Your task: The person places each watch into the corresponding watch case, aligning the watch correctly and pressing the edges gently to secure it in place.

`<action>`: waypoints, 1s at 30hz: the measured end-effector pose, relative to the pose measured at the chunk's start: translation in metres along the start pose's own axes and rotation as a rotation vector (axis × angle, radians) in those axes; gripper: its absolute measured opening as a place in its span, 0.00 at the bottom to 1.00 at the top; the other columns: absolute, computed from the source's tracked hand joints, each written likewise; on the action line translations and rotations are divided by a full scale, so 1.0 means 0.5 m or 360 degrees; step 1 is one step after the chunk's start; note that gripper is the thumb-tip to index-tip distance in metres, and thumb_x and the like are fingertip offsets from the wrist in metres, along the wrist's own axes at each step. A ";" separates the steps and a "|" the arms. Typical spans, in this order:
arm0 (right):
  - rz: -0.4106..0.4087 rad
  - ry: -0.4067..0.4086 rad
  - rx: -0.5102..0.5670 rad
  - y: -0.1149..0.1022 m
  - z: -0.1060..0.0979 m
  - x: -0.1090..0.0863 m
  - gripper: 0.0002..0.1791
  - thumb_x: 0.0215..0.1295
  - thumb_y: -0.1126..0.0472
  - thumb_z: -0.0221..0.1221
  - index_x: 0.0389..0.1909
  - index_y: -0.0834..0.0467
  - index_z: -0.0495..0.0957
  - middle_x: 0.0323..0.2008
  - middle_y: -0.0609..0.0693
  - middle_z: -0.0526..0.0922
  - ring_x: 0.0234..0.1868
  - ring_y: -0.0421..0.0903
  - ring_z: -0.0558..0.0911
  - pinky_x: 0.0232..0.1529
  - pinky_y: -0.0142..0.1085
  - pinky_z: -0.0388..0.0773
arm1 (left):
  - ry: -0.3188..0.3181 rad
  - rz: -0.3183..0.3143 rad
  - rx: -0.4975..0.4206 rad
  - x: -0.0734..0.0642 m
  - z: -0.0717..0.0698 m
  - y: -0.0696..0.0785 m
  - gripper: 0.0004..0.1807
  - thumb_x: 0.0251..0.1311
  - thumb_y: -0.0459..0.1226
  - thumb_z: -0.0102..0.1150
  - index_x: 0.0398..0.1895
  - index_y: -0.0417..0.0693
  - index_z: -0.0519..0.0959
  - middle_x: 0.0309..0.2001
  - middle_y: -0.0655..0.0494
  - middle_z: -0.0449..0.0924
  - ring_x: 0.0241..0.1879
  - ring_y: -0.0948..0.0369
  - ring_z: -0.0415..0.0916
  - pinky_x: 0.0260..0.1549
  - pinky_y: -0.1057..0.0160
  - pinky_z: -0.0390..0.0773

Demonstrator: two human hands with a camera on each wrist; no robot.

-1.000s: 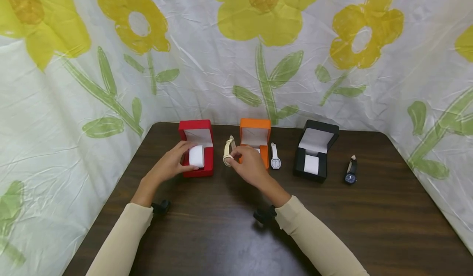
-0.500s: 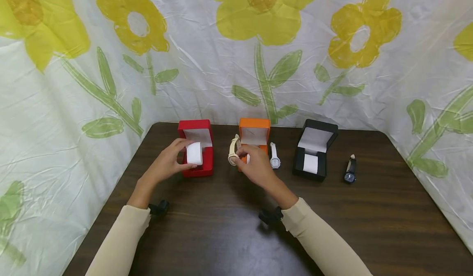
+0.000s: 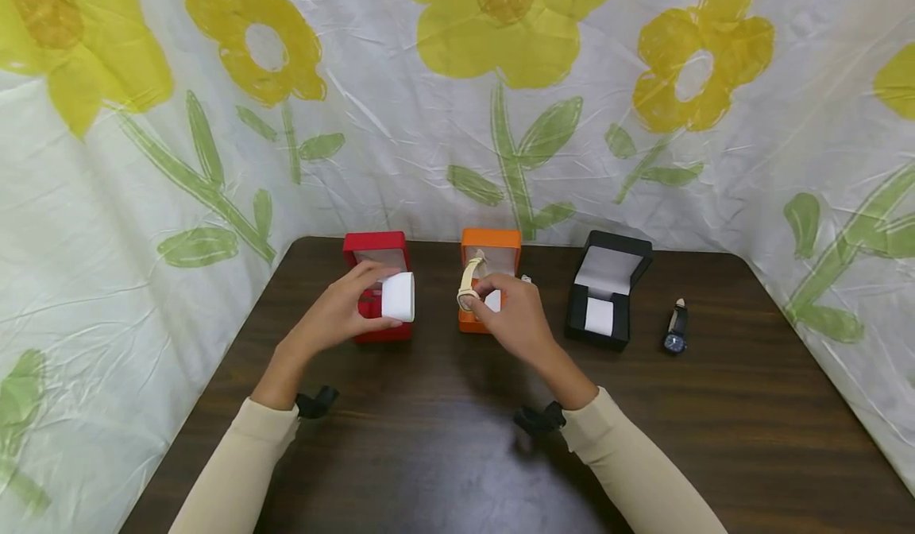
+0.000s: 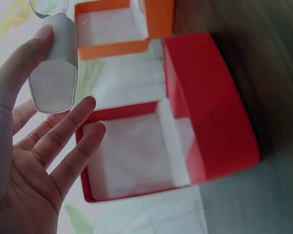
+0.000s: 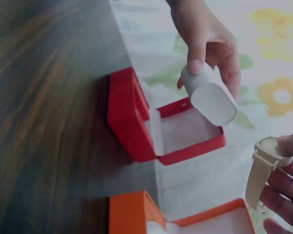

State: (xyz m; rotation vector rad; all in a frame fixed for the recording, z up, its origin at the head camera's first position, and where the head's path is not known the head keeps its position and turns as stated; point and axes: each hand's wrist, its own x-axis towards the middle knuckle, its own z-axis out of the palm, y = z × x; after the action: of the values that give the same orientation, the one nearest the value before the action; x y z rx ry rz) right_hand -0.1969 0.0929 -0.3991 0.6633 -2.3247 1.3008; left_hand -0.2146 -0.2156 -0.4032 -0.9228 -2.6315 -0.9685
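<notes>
Between thumb and fingers, my left hand (image 3: 334, 309) holds a white watch cushion (image 3: 398, 296) above the open red watch box (image 3: 375, 241). The left wrist view shows the cushion (image 4: 53, 73) raised clear of the red box (image 4: 215, 112). My right hand (image 3: 516, 311) pinches a cream-strapped watch (image 3: 468, 284) by its case, in front of the open orange watch box (image 3: 491, 237). In the right wrist view the watch (image 5: 261, 170) hangs with its strap down, apart from the cushion (image 5: 212, 100).
An open black watch box (image 3: 629, 256) with a white cushion (image 3: 599, 316) stands to the right, with a dark-strapped watch (image 3: 676, 327) beside it. A white watch (image 3: 526, 279) is mostly hidden behind my right hand. A flowered cloth (image 3: 400, 160) hangs behind the table (image 3: 429, 439).
My left hand has lifted the white cushion out of the red box and shifted it right. My right hand has moved right with the cream watch, now in front of the orange box.
</notes>
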 end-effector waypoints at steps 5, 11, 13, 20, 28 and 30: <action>-0.0014 0.0038 0.0018 0.004 -0.013 0.000 0.06 0.61 0.59 0.72 0.32 0.55 0.86 0.31 0.44 0.87 0.34 0.40 0.83 0.39 0.38 0.80 | 0.0003 0.0017 -0.0035 0.011 0.009 0.029 0.41 0.47 0.41 0.82 0.67 0.50 0.74 0.62 0.51 0.71 0.52 0.51 0.77 0.51 0.44 0.83; -0.0021 0.0060 0.0092 0.011 -0.027 -0.001 0.05 0.61 0.59 0.72 0.33 0.55 0.86 0.32 0.44 0.87 0.32 0.40 0.81 0.36 0.38 0.79 | -0.0033 0.0094 -0.0133 0.027 0.031 0.063 0.40 0.48 0.41 0.82 0.66 0.50 0.75 0.61 0.51 0.71 0.54 0.52 0.75 0.52 0.45 0.82; -0.0035 0.0062 0.0126 0.010 -0.032 0.000 0.05 0.61 0.60 0.72 0.34 0.56 0.86 0.33 0.45 0.87 0.33 0.41 0.82 0.38 0.40 0.80 | -0.0041 0.0108 -0.0220 0.033 0.040 0.072 0.39 0.48 0.40 0.82 0.66 0.50 0.75 0.61 0.52 0.71 0.54 0.54 0.75 0.51 0.47 0.83; -0.0042 0.0070 0.0240 0.000 -0.052 0.001 0.06 0.63 0.58 0.71 0.36 0.55 0.86 0.33 0.43 0.87 0.37 0.42 0.82 0.42 0.43 0.80 | -0.0041 0.0053 -0.0565 0.051 0.061 0.099 0.39 0.48 0.36 0.81 0.66 0.50 0.75 0.61 0.52 0.70 0.50 0.48 0.78 0.42 0.45 0.86; 0.0055 0.0109 0.0346 -0.055 -0.081 0.001 0.04 0.63 0.67 0.70 0.36 0.63 0.85 0.33 0.54 0.87 0.38 0.47 0.82 0.43 0.34 0.77 | 0.0064 0.0022 -0.0769 0.074 0.059 0.150 0.38 0.48 0.28 0.78 0.65 0.44 0.72 0.63 0.50 0.69 0.51 0.47 0.75 0.41 0.45 0.86; 0.0061 0.0128 0.0377 -0.075 -0.091 0.001 0.04 0.62 0.70 0.68 0.36 0.66 0.84 0.32 0.57 0.86 0.37 0.46 0.81 0.44 0.31 0.77 | 0.0093 0.0011 -0.0794 0.078 0.053 0.173 0.37 0.48 0.26 0.77 0.64 0.41 0.72 0.63 0.49 0.69 0.51 0.45 0.75 0.40 0.46 0.87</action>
State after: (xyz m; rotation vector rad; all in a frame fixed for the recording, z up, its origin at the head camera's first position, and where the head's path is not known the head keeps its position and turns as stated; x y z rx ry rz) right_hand -0.1710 0.1149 -0.3510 0.6281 -2.1488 1.6064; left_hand -0.1912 -0.1284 -0.3642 -0.9750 -2.3727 -1.6649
